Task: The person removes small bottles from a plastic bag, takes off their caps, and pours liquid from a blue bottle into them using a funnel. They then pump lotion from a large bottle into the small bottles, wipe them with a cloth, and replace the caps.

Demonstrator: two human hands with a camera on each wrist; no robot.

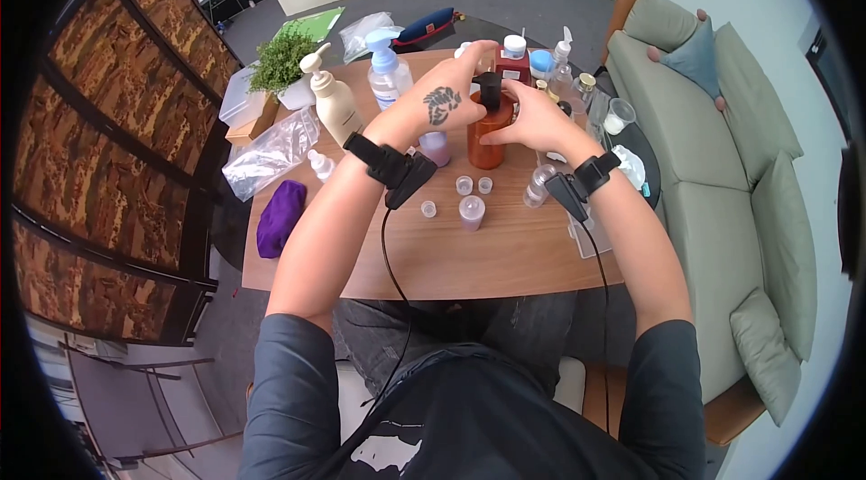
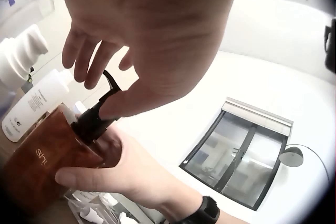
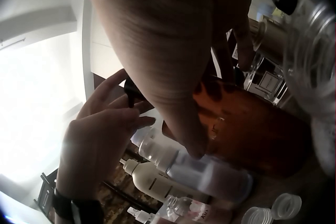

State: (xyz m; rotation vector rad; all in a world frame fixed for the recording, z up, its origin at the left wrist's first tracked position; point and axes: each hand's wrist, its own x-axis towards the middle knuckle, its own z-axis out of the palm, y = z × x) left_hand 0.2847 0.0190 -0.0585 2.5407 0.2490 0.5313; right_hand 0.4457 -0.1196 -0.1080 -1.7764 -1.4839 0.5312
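Observation:
On the table stands an amber pump bottle point(image 1: 485, 152), with small light lettering on its side in the left wrist view. My right hand point(image 1: 541, 124) grips its upper body, thumb across the near side and fingers around the back. At the bottle's top is a black pump head point(image 2: 94, 121) with a curved spout. My left hand point(image 1: 449, 103) holds this pump head from above, thumb against its collar, the other fingers bent loosely beyond the spout. A small cup with pale purple contents point(image 1: 472, 212) and several little clear caps point(image 1: 464, 184) lie nearer the body.
Left of the bottle stand a cream pump bottle point(image 1: 336, 106), a clear blue-topped pump bottle point(image 1: 388, 74) and a potted plant point(image 1: 287, 63). A purple cloth point(image 1: 281, 218) and a plastic bag point(image 1: 271, 153) lie at the left edge. Several small bottles crowd the right, near a clear jar point(image 1: 538, 187).

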